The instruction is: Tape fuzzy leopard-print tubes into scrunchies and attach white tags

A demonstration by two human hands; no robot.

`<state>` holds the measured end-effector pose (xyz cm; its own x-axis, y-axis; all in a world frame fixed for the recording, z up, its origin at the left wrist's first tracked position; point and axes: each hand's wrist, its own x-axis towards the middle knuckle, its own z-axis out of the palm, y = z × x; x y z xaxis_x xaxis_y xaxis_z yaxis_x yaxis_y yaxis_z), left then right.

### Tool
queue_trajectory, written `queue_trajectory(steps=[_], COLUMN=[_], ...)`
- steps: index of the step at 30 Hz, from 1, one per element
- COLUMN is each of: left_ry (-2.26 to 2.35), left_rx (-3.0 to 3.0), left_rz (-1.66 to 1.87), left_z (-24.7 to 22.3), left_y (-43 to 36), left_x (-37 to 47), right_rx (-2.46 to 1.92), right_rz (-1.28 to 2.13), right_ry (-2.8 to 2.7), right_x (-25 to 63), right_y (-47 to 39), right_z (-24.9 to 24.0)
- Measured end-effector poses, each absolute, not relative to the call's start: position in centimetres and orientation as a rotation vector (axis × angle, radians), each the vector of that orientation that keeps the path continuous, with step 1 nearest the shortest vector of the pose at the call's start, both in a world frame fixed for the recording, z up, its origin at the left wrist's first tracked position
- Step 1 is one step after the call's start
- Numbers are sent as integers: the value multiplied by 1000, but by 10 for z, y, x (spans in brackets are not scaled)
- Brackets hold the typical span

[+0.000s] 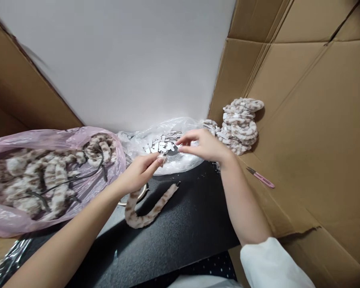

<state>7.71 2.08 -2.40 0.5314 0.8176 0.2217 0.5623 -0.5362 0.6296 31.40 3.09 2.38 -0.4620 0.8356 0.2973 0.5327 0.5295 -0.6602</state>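
My left hand [141,171] pinches one end of a furry strip [144,219], cream with brown spots. The strip curves in a U down onto the black table, and a small dark tip shows at its far end. My right hand [202,144] is held over a clear plastic bag [168,168] of small white tags [160,145]. Its thumb and forefinger are apart, with nothing clearly visible between them. Partly hidden behind my left hand and the strip, a pale ring-shaped item [142,195] lies on the table.
On the left, a pink plastic bag [108,182] holds many furry strips and dark cords. Bundled furry pieces [241,126] are stacked against the cardboard wall [312,120] on the right. Pink-handled thread snips [262,178] lie on cardboard. A grey panel [132,60] stands at the back.
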Motion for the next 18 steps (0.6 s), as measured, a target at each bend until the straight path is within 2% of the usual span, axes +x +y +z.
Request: queue_trajectory(steps=[3, 18], left_ry=[1109, 1033], left_rx=[2286, 2202], left_rz=[714, 681], left_z=[-24, -23], left_y=[20, 19], left_x=[77, 79], right_rx=[-898, -953], right_rz=[769, 702], right_ry=[-2246, -2166], right_x=[284, 276], right_y=[32, 37], right_z=[15, 7])
